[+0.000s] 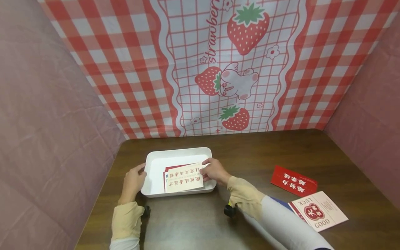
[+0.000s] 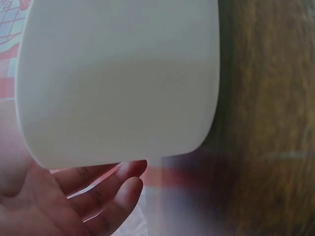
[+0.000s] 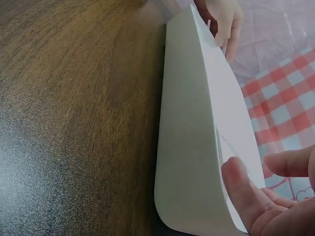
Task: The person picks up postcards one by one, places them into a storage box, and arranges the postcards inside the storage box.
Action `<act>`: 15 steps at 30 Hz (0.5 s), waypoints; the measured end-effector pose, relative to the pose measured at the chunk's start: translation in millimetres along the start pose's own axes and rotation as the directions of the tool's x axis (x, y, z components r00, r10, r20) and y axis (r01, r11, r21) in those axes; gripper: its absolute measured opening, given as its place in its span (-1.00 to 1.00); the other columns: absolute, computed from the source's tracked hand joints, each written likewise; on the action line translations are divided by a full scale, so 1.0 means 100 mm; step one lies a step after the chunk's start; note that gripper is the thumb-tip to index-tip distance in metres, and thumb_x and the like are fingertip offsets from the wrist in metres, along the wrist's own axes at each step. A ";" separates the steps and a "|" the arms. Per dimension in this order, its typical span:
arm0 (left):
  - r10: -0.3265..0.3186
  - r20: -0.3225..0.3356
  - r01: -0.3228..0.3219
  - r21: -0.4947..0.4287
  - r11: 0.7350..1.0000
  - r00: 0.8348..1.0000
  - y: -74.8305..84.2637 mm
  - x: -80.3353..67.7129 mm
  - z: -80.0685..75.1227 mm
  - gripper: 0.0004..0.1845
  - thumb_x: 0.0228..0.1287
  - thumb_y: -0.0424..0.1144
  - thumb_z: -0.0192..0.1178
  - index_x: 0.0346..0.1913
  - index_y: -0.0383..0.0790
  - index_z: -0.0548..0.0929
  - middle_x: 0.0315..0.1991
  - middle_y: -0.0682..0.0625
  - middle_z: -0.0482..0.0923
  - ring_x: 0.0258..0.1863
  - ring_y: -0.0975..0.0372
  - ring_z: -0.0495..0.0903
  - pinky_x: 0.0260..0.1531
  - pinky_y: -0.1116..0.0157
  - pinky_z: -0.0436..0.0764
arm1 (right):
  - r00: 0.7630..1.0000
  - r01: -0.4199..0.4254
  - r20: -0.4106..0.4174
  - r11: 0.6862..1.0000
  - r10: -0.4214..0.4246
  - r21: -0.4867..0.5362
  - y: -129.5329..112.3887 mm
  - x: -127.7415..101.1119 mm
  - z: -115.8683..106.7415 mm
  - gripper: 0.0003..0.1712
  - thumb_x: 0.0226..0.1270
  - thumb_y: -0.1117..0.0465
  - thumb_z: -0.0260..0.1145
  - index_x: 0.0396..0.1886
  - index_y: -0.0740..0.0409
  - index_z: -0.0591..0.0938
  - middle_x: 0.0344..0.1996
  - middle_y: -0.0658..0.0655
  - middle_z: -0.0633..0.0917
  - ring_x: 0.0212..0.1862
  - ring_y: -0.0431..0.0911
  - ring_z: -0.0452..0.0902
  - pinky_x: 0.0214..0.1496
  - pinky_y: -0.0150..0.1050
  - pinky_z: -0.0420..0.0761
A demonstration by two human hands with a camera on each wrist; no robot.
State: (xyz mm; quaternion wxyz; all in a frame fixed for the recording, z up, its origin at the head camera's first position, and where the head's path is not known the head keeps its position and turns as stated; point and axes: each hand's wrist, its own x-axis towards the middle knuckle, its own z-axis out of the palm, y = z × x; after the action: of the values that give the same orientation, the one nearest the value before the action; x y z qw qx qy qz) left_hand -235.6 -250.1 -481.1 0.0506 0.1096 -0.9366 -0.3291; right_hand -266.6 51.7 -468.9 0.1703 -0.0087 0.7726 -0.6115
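Your left hand (image 1: 132, 182), fingers loose and apart, is at the tray (image 1: 156, 172)'s left end; your right hand (image 1: 217, 172), thumb and finger parted, meets the top card (image 1: 182, 178)!

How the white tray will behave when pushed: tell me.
The white tray looks thin-walled, so probably light yet fairly stiff. Its low, wide shape suggests sliding rather than tipping. The stacked cards inside look unfastened, so may shift.

A shallow white tray (image 1: 154, 173) lies flat on the counter (image 1: 178, 222); inside, a cream card (image 1: 184, 177) with reddish characters tops stacked cards (image 1: 171, 167).
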 end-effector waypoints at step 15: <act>-0.001 0.003 0.001 -0.002 1.000 1.000 0.00 0.02 0.03 -0.52 0.29 -0.31 0.00 0.26 -0.30 0.52 0.08 -0.30 0.61 0.10 -0.13 0.56 0.15 -0.12 0.41 | 1.000 0.004 0.005 0.996 -0.003 -0.086 -0.03 -0.05 -0.02 -0.72 0.24 0.41 0.26 -0.06 0.43 0.53 -0.41 0.16 0.60 -0.48 -0.11 0.57 -0.38 -0.29 0.66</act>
State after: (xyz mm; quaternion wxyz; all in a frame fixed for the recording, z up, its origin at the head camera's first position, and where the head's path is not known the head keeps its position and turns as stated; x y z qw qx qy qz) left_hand -238.0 -248.4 -483.6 0.0490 0.1096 -0.9363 -0.3301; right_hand -263.4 54.0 -464.5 0.1705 -0.0188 0.7977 -0.5781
